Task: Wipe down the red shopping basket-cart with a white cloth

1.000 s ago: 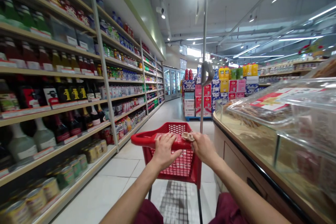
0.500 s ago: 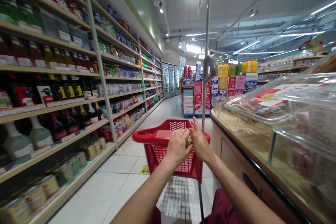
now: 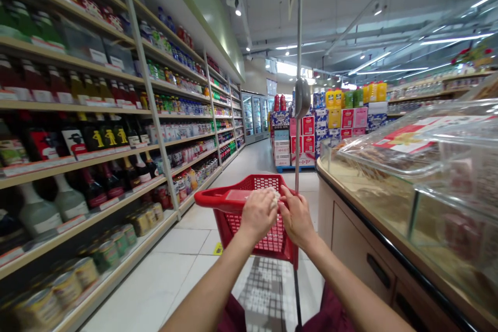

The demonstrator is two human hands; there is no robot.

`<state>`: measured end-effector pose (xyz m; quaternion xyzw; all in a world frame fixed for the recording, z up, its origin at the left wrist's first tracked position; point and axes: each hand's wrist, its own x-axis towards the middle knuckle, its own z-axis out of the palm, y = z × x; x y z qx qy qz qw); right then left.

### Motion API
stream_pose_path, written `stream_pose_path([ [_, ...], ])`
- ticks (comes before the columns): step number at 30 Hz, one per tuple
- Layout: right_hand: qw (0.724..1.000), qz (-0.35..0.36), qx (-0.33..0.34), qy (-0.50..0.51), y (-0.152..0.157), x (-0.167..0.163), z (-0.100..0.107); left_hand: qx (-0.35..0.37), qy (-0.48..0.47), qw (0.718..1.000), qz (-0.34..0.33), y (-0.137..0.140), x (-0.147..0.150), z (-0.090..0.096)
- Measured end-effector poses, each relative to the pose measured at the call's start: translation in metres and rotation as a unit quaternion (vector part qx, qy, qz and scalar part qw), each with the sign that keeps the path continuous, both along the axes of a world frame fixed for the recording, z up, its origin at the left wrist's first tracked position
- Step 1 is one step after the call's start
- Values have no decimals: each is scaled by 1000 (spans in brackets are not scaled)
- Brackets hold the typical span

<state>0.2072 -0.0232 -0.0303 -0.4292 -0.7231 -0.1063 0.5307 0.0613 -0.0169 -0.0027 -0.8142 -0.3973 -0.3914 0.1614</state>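
Head view: left hand (image 3: 257,213) and right hand (image 3: 299,219) are resting by a crumpled pale cloth (image 3: 276,193) on the handle (image 3: 218,198) of a red cart (image 3: 225,224), which is gripping it being unclear, seemingly wiping, the next move probably calling for light pressure.

The left-hand grip (image 3: 257,215) covers part of the red cart's handle (image 3: 212,198) and most of a crumpled whitish wad (image 3: 275,196), so the wad's shape and material cannot be told. The right-hand grip (image 3: 298,218) has some fingertips hidden from view. Both forearms (image 3: 229,264) and the maroon clothing (image 3: 233,316) run off the bottom edge. A yellow floor sticker (image 3: 218,249) is partly blocked by the cart, its print unreadable. At right, the worktop (image 3: 352,192) and clear containers (image 3: 392,158) are cut off. Lower-left cans (image 3: 70,290) are blurred; distant box (image 3: 308,143) lettering is too small.
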Motion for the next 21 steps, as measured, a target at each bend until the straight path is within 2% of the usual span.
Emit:
stream_pose_path([
  [2,1000,6,3,-13,-2,3,0,0,6,1000,-27,0,-1,1],
  [4,1000,10,2,-18,-4,5,1,-9,-19,1000,-15,4,-26,1],
  [6,1000,9,3,-11,-5,6,1,-17,-91,994,63,9,-55,2],
  [8,1000,1,8,8,-4,6,0,-18,-122,985,123,8,-63,2],
  [9,1000,-5,11,16,-4,6,0,-16,-107,987,118,6,-56,3],
  [13,1000,-1,19,1,-3,12,-1,7,6,1000,-9,-9,3,5],
  [15,1000,9,11,-13,-3,18,0,14,19,999,-32,-10,8,4],
  [17,1000,12,0,-13,-3,23,1,13,5,1000,-23,-5,-14,0],
  [19,1000,4,-1,-1,-3,24,0,20,-74,996,53,2,-44,-4],
  [21,1000,-11,6,20,-2,23,-1,22,-107,989,102,4,-58,-6],
])
